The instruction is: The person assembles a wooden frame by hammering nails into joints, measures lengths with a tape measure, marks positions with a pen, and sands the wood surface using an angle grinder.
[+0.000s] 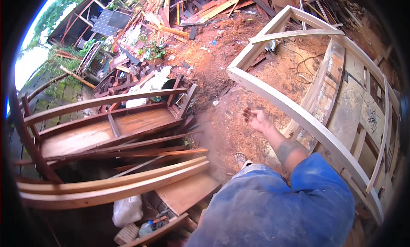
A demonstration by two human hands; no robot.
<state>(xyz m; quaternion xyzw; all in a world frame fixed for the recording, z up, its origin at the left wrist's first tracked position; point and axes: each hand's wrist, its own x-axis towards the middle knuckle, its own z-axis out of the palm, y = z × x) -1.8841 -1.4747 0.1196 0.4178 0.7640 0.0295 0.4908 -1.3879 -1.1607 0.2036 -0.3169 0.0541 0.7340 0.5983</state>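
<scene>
My right hand [255, 118] reaches out over the bare reddish ground, palm partly turned up. Its fingers are loosely bent and apart, and nothing is in them. Nearest to it is the long pale rail of a wooden frame [294, 105], which passes just to the right of the hand without visible contact. The frame has a slat [299, 35] across its far corner. A dark band circles my right forearm, below a blue sleeve. My left hand does not show.
To the left stands a dark wooden furniture frame [115, 93], with two light planks [115, 185] in front. Below them are a white bag [128, 210] and a plastic bottle [146, 228]. Scrap wood [205, 12] is piled at the back. A worn workbench [341, 106] lies beneath the pale frame.
</scene>
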